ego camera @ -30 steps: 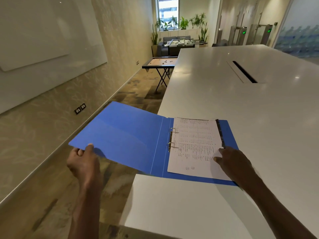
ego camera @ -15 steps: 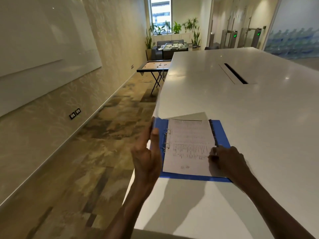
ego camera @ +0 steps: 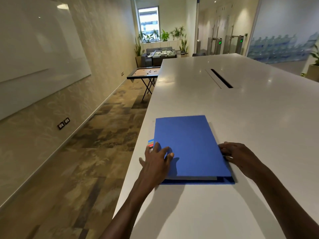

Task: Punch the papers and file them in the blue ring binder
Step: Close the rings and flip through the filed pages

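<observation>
Blue ring binder (ego camera: 189, 145) lies closed; left hand (ego camera: 156, 160) flat on its cover, right hand (ego camera: 239, 155) seemingly pinching its edge: filing looks done, release next

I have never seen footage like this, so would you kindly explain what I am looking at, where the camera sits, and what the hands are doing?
There is no machine here: a person wears a wide-angle camera on the head, looking forward and down at their own two bare hands. A closed blue ring binder lies near the edge of a long white table. The left hand rests with spread fingers on the cover by the spine side, where a small coloured label shows. The right hand touches the binder's opposite edge. Neither hand lifts anything. Behind, a small games table stands on the floor.
</observation>
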